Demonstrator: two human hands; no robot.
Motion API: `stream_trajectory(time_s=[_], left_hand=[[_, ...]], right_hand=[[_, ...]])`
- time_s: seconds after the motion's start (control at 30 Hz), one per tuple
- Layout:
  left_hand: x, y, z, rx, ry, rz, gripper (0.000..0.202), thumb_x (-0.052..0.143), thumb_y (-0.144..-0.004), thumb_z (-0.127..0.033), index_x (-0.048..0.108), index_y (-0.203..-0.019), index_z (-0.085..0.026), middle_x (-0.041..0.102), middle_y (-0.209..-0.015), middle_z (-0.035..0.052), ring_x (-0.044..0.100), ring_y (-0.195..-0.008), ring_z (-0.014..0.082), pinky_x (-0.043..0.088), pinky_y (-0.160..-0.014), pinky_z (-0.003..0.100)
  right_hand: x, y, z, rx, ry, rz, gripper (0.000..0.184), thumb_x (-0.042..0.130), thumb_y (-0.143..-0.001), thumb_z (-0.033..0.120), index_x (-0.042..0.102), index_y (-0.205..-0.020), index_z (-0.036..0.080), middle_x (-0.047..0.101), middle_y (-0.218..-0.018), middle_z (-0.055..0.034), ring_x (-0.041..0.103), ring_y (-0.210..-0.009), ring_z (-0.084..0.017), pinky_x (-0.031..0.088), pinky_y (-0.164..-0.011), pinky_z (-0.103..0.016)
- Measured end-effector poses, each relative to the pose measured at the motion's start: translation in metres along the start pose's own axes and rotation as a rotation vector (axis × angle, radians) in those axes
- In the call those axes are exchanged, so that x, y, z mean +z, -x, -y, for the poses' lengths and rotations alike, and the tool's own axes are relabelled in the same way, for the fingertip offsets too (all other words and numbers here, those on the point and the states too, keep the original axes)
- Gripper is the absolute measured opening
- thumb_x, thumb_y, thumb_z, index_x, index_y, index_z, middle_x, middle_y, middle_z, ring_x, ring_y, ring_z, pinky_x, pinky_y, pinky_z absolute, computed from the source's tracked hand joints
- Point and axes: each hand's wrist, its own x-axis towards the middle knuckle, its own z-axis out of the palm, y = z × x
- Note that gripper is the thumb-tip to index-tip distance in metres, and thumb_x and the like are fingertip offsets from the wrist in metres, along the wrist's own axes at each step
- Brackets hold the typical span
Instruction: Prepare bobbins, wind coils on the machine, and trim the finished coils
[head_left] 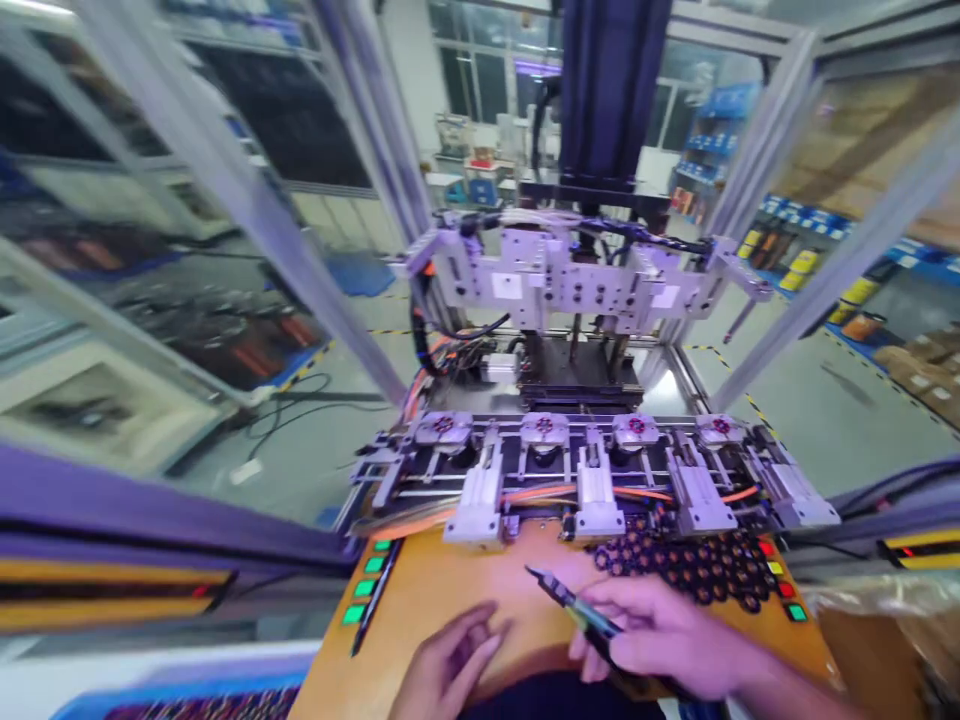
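My right hand (660,635) is closed around a slim pointed tool (577,605) with a dark tip and a green-and-black handle. I cannot make out its exact kind. The tip points up and to the left, over the orange tabletop (450,575). My left hand (450,660) is at the table's near side, its fingers loosely curved, the thumb apart from them and nothing visible between. Just beyond my right hand, many small dark round parts with copper-coloured centres (697,570) lie in a cluster.
Across the table's far side runs a machine with several clamp fixtures (544,430), each bearing a round part. A white-metal gantry head (555,275) hangs above. Green buttons (364,588) line the left edge; coloured buttons (786,589) line the right. A blue bin (202,700) stands lower left.
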Motion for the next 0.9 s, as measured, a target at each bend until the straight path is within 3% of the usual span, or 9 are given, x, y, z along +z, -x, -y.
stream_trajectory(time_s=[0.1, 0.2, 0.3, 0.4, 0.53, 0.63, 0.7, 0.8, 0.9], left_hand=[[0.009, -0.002, -0.019, 0.075, 0.024, 0.193, 0.042, 0.050, -0.092, -0.050, 0.076, -0.105, -0.019, 0.077, -0.099, 0.0093, 0.072, -0.094, 0.0220, 0.055, -0.090, 0.029], [0.017, -0.001, -0.025, 0.105, 0.047, 0.200, 0.035, 0.054, -0.091, -0.045, 0.076, -0.103, -0.020, 0.077, -0.099, 0.0072, 0.071, -0.094, 0.0219, 0.054, -0.091, 0.030], [0.026, 0.002, -0.024, 0.129, 0.032, 0.170, 0.033, 0.056, -0.090, -0.042, 0.074, -0.107, -0.020, 0.077, -0.100, 0.0084, 0.070, -0.093, 0.0232, 0.053, -0.091, 0.031], [0.030, 0.003, -0.024, 0.154, -0.032, 0.139, 0.029, 0.057, -0.090, -0.038, 0.074, -0.103, -0.019, 0.077, -0.096, 0.0098, 0.070, -0.088, 0.0226, 0.054, -0.085, 0.030], [0.010, 0.005, -0.027, 0.186, -0.162, 0.077, 0.027, 0.056, -0.091, -0.035, 0.074, -0.098, -0.016, 0.077, -0.087, 0.0077, 0.070, -0.077, 0.0189, 0.054, -0.074, 0.025], [-0.039, 0.000, -0.035, 0.207, -0.288, -0.010, 0.036, 0.044, -0.097, -0.031, 0.072, -0.080, -0.016, 0.073, -0.074, 0.0055, 0.067, -0.067, 0.0163, 0.051, -0.067, 0.024], [-0.086, -0.015, -0.047, 0.215, -0.388, -0.100, 0.040, 0.041, -0.099, -0.033, 0.069, -0.075, -0.015, 0.069, -0.069, 0.0054, 0.064, -0.065, 0.0169, 0.050, -0.066, 0.027], [-0.155, -0.057, -0.073, 0.260, -0.542, -0.218, 0.031, 0.056, -0.092, -0.042, 0.069, -0.085, -0.015, 0.067, -0.082, 0.0086, 0.062, -0.083, 0.0235, 0.050, -0.080, 0.037], [-0.195, -0.113, -0.095, 0.356, -0.664, -0.200, 0.029, 0.070, -0.084, -0.033, 0.068, -0.108, -0.018, 0.063, -0.120, 0.0125, 0.051, -0.120, 0.0305, 0.040, -0.103, 0.048]], right_hand=[[0.023, -0.043, -0.087, -0.014, -0.070, -0.208, 0.058, 0.058, -0.083, 0.061, 0.069, -0.112, 0.013, 0.072, -0.096, -0.0144, 0.071, -0.084, -0.024, 0.055, -0.084, -0.041], [0.024, -0.067, -0.134, -0.007, 0.061, -0.344, 0.071, 0.046, -0.083, 0.073, 0.066, -0.116, 0.013, 0.071, -0.100, -0.0169, 0.071, -0.082, -0.025, 0.057, -0.075, -0.040], [0.016, -0.067, -0.148, -0.020, 0.294, -0.478, 0.066, 0.043, -0.086, 0.070, 0.068, -0.107, 0.012, 0.071, -0.094, -0.0169, 0.067, -0.071, -0.024, 0.055, -0.063, -0.037], [0.012, -0.059, -0.152, -0.081, 0.569, -0.590, 0.050, 0.048, -0.089, 0.057, 0.071, -0.094, 0.014, 0.070, -0.089, -0.0159, 0.066, -0.081, -0.026, 0.053, -0.075, -0.038], [0.013, -0.051, -0.156, -0.160, 0.865, -0.651, 0.035, 0.049, -0.090, 0.039, 0.070, -0.076, 0.015, 0.068, -0.079, -0.0154, 0.065, -0.080, -0.027, 0.050, -0.077, -0.035], [0.010, -0.041, -0.141, -0.243, 1.026, -0.594, 0.027, 0.050, -0.090, 0.033, 0.070, -0.077, 0.020, 0.069, -0.078, -0.0121, 0.066, -0.072, -0.023, 0.050, -0.068, -0.031], [0.001, -0.033, -0.110, -0.318, 1.103, -0.511, 0.021, 0.054, -0.089, 0.033, 0.071, -0.084, 0.023, 0.071, -0.083, -0.0100, 0.066, -0.074, -0.023, 0.051, -0.069, -0.031], [-0.020, -0.035, -0.032, -0.439, 1.249, -0.374, 0.023, 0.055, -0.092, 0.035, 0.071, -0.102, 0.024, 0.071, -0.096, -0.0109, 0.066, -0.088, -0.026, 0.052, -0.081, -0.036], [-0.039, -0.067, 0.049, -0.535, 1.614, -0.226, 0.030, 0.052, -0.094, 0.029, 0.065, -0.118, 0.016, 0.064, -0.119, -0.0177, 0.062, -0.106, -0.030, 0.051, -0.094, -0.044]])
